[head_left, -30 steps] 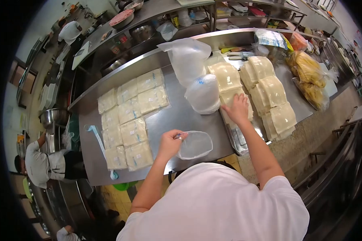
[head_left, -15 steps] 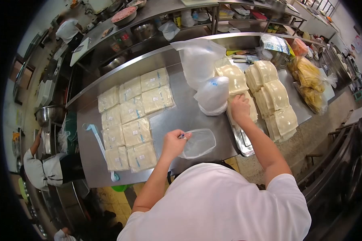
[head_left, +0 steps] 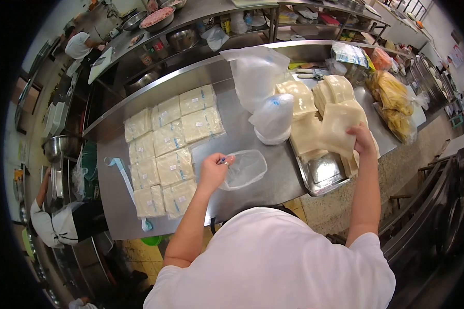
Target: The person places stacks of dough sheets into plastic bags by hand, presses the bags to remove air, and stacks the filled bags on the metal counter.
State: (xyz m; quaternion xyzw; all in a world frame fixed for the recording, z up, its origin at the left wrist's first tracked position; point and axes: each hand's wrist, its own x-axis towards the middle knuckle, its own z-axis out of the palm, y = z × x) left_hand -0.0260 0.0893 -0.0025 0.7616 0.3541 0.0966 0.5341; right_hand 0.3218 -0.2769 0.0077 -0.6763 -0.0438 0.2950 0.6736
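My left hand is closed on the edge of a clear plastic bag, which hangs open over the steel table. My right hand pinches a pale, square, sheet-like piece by its right edge, lifted above the metal tray. Below and around it lie stacks of similar pale sheets. Two whitish plastic bags, one tall and one rounder, stand between the stacks and the open bag.
Several packed sheets in clear bags lie in rows on the left. A blue strap is beside them. Yellow-filled bags sit at the right. Behind is a shelf with bowls. Co-workers are at the left.
My right hand has moved right and lifted a sheet off the tray stack, baring the tray's near part. My left hand and its bag have shifted slightly left and up.
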